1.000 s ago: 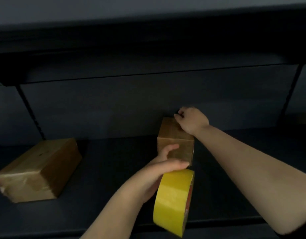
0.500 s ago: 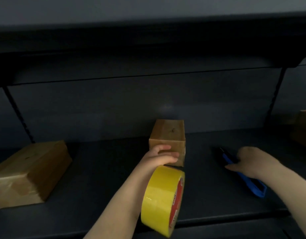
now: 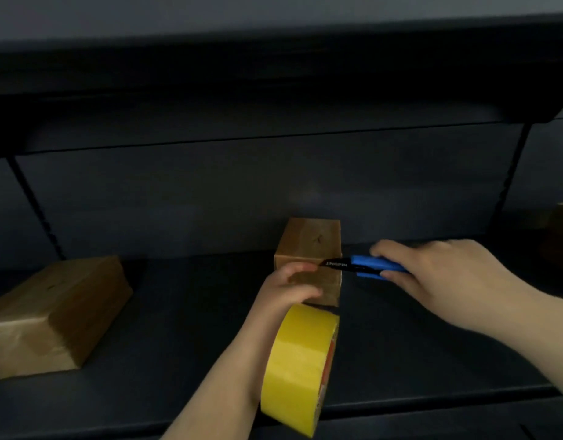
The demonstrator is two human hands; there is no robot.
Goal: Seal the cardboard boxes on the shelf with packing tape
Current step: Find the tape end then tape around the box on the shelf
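Right hand [image 3: 445, 281] grips blue cutter [image 3: 369, 266]; left hand [image 3: 289, 289] seemingly curls on tape roll [image 3: 299, 366].

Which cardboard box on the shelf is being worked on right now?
The small middle box: the left hand touches its front and the blue cutter points at it. The larger left box sits untouched.

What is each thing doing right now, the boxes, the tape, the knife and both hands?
Small box: upright on the shelf, left hand against its front.
Big box: lying on the shelf, untouched.
Tape roll: on edge, hanging at the left wrist.
Blue knife: held, black tip at the small box's front edge.
Left hand: fingers curled at the box front.
Right hand: grips the knife.
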